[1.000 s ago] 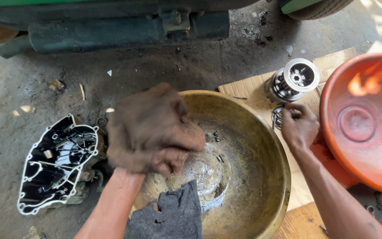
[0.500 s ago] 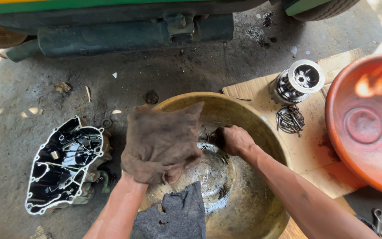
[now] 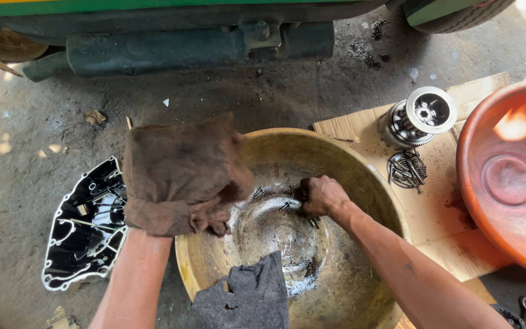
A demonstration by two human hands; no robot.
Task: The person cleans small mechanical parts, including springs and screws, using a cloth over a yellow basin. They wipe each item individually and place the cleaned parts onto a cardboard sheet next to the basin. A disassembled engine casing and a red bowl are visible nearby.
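A wide brass-coloured metal basin (image 3: 360, 176) sits on the ground with several small bolts (image 3: 284, 206) lying in its oily bottom. My left hand (image 3: 211, 219) holds a dirty brown rag (image 3: 178, 170) spread open over the basin's left rim. Inside the basin, my right hand (image 3: 321, 195) is down at the bolts with its fingers curled around some of them. A dark grey cloth (image 3: 248, 295) hangs over the near rim.
A black engine cover (image 3: 83, 225) lies on the concrete at the left. On cardboard (image 3: 439, 207) at the right stand a clutch gear assembly (image 3: 418, 116) and a pile of bolts (image 3: 406, 167). An orange plastic tub (image 3: 509, 176) is far right. A green vehicle's underside (image 3: 184, 36) spans the top.
My right hand moved from the bolt pile on the cardboard into the basin. My left hand spread the brown rag out flatter.
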